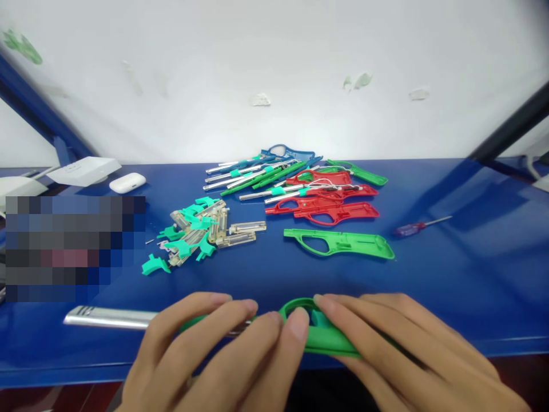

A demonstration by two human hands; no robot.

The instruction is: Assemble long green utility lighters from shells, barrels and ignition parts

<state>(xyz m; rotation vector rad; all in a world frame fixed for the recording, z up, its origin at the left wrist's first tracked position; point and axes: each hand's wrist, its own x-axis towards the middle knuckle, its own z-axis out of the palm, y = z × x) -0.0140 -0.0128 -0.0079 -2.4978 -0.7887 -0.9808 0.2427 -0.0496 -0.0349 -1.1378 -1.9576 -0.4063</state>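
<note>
Both of my hands close round a green long-necked lighter (332,341) at the table's front edge. Its silver metal tube (111,318) points left, out past my left hand (218,349). That hand grips the neck, with the thumb beside the trigger loop. My right hand (398,343) wraps the handle, fingertips at the loop's right side. A teal trigger piece shows inside the loop. Much of the lighter's body is hidden under my fingers. Beyond my hands lies a separate green handle half (364,243), hollow side up.
Teal triggers (156,264) and clear fuel tanks (242,239) lie heaped left of centre. Behind are red handle halves (338,212), blue casing parts (295,153) and metal tubes. A screwdriver (409,229) lies right; a white case (127,182) and box (86,170) sit back left.
</note>
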